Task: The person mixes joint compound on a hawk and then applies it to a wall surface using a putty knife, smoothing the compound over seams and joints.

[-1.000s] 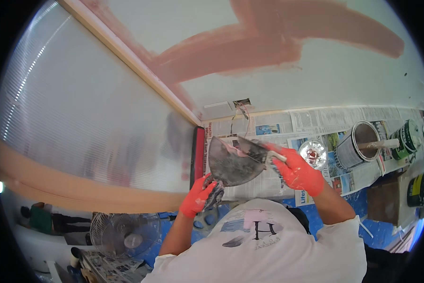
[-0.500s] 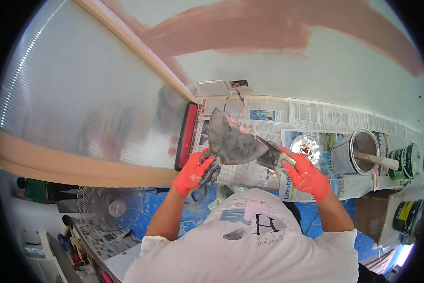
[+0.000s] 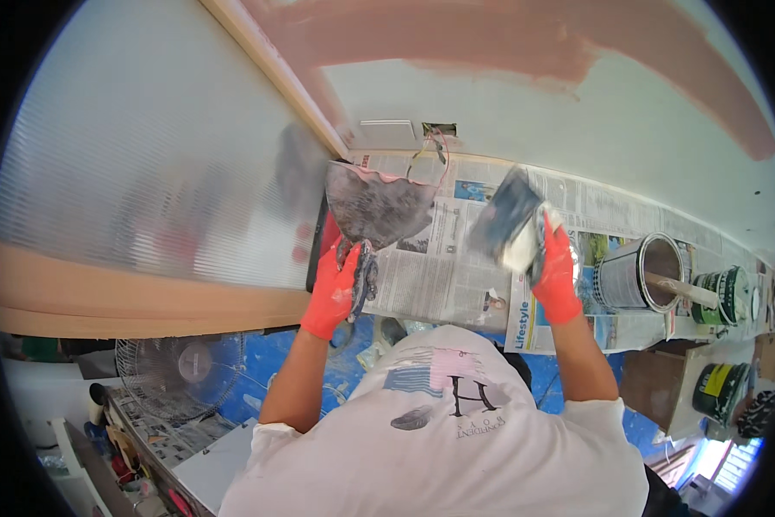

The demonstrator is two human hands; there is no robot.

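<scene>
- Gloves, orange, cover both hands; the left hand [image 3: 334,291] is clenched around the handle of a wide putty-smeared trowel [image 3: 379,205], whose blade rises just above the fingers.
- Right hand [image 3: 554,274] grips a smaller blurred scraper [image 3: 512,226], held up and to the left of its palm, well apart from the trowel.
- Newspaper sheets [image 3: 430,276] lie spread between and beyond both hands.
- Open paint tin [image 3: 635,274] with a stick in it stands just right of the right hand.
- Green-lidded cans [image 3: 725,295] sit farther right.
- Fan [image 3: 179,366] stands below and left of the left hand.
</scene>
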